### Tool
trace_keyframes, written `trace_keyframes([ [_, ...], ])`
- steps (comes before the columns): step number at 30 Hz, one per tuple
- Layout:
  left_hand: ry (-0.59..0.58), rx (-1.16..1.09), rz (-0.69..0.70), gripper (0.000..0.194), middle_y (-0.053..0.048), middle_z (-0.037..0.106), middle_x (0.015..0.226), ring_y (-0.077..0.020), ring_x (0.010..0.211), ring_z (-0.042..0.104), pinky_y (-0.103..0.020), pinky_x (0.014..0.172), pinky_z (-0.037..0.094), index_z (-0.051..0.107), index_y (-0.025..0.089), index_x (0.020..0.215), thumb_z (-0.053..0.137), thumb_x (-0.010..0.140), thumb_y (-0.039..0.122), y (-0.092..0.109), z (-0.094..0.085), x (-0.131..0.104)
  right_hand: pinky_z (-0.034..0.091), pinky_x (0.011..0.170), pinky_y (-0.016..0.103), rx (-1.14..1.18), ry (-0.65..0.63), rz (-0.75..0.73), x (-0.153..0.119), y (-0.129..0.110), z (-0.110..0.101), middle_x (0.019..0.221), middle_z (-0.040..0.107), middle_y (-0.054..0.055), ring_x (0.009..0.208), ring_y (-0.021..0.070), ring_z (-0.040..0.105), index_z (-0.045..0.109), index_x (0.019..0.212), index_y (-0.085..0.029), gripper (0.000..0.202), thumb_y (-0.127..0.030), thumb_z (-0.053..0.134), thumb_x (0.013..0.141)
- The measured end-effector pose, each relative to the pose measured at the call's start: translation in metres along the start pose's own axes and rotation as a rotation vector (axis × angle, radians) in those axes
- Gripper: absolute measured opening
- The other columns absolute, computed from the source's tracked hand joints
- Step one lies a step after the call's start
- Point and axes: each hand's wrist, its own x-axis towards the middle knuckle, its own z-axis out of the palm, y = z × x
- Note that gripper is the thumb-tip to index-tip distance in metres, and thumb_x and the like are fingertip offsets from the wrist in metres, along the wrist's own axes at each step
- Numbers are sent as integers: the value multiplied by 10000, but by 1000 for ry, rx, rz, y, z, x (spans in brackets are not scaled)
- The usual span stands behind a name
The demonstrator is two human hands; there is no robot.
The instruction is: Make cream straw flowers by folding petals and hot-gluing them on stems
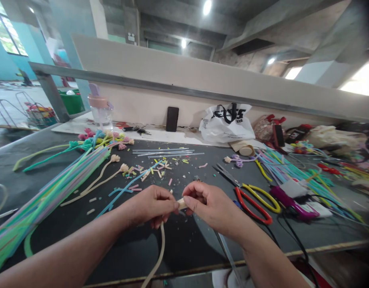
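Near the middle of the dark table, my left hand and my right hand meet at a small cream piece. Both hands have their fingertips closed on it. From below my left hand a long cream strand hangs down past the table's front edge. Small cut pieces in pink, yellow and cream lie scattered beyond my hands. Two cream stems with knobby ends rest to the left of my left hand. My fingers partly hide the cream piece.
Scissors with red and yellow handles lie right of my right hand, beside a purple tool. Bundles of coloured strands lie at left and right. A bottle, a black phone and a white bag stand behind.
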Motion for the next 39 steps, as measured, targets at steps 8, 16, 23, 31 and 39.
trace_keyframes([
  [8, 13, 22, -6, 337, 36, 495, 457, -69, 338, 432, -172, 348, 314, 599, 132, 679, 505, 751, 448, 1, 1, 2, 413, 520, 192, -17, 57, -1, 4, 0, 5, 590, 597, -30, 552, 106, 576, 560, 752, -180, 78, -180, 501, 803],
  [16, 20, -3, -20, 267, 41, 496, 456, -65, 331, 423, -170, 344, 315, 596, 133, 670, 495, 744, 369, 1, 3, 0, 429, 606, 232, -5, 6, -37, 4, 0, -3, 625, 647, 4, 612, 127, 605, 584, 798, -173, 300, -326, 358, 923],
  [23, 24, 11, -21, 307, 35, 509, 471, -71, 338, 438, -175, 343, 315, 604, 132, 685, 497, 744, 414, 0, 2, 1, 433, 601, 227, -5, -8, -26, 2, 1, 0, 685, 659, -1, 621, 126, 620, 579, 821, -184, 229, -316, 410, 902],
  [31, -54, -145, 12, 413, 10, 558, 524, -57, 333, 438, -164, 333, 315, 604, 117, 748, 507, 764, 517, -4, 0, 1, 450, 568, 216, 78, 35, -5, 5, 4, 4, 654, 614, -18, 606, 119, 610, 549, 788, -180, 51, -171, 503, 808],
  [39, -264, -522, -29, 312, -39, 628, 615, -36, 324, 437, -137, 300, 260, 609, 104, 850, 541, 799, 405, -4, -3, -4, 435, 632, 222, 70, 29, -213, -1, 0, -11, 726, 623, -7, 686, 116, 574, 568, 845, -181, 53, -221, 537, 831],
])
